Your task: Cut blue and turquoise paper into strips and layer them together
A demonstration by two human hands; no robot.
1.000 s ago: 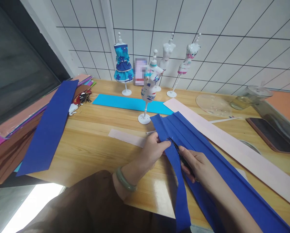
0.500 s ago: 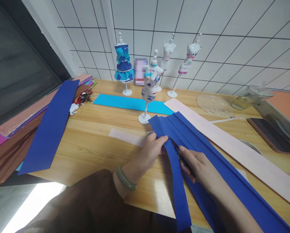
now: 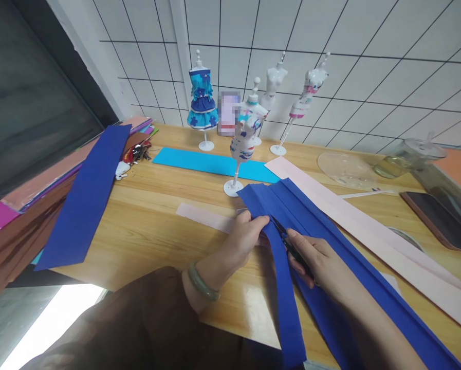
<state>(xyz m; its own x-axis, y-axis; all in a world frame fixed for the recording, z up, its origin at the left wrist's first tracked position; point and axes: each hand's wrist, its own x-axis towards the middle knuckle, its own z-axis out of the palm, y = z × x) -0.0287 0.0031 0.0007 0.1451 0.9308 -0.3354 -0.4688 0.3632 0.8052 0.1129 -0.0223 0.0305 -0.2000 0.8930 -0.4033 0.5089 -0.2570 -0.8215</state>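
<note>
A long piece of folded blue crepe paper (image 3: 315, 221) runs from mid-table down past the lower right edge. My left hand (image 3: 246, 231) pinches its near end between thumb and fingers. From that pinch a partly cut blue strip (image 3: 288, 303) hangs toward me over the table edge. In my right hand (image 3: 311, 257) is a dark pair of scissors or snips (image 3: 288, 241), fingers wrapped round the handles. The blades lie at the paper just right of my left thumb; how wide they stand cannot be made out. A pale strip (image 3: 205, 217) lies partly under my left hand.
Small mannequins stand at the back, one in a blue dress (image 3: 202, 100), one patterned (image 3: 247, 131) near my hands. A turquoise strip (image 3: 215, 163) and pink sheet (image 3: 361, 228) lie behind the blue paper. Stacked sheets (image 3: 33, 216) are left; a phone (image 3: 442, 218) and lidded cup (image 3: 403, 156) right.
The whole view has shifted slightly, with things appearing a little further right. Both hands keep nearly the same hold, and the blades remain at the paper by my left thumb.
</note>
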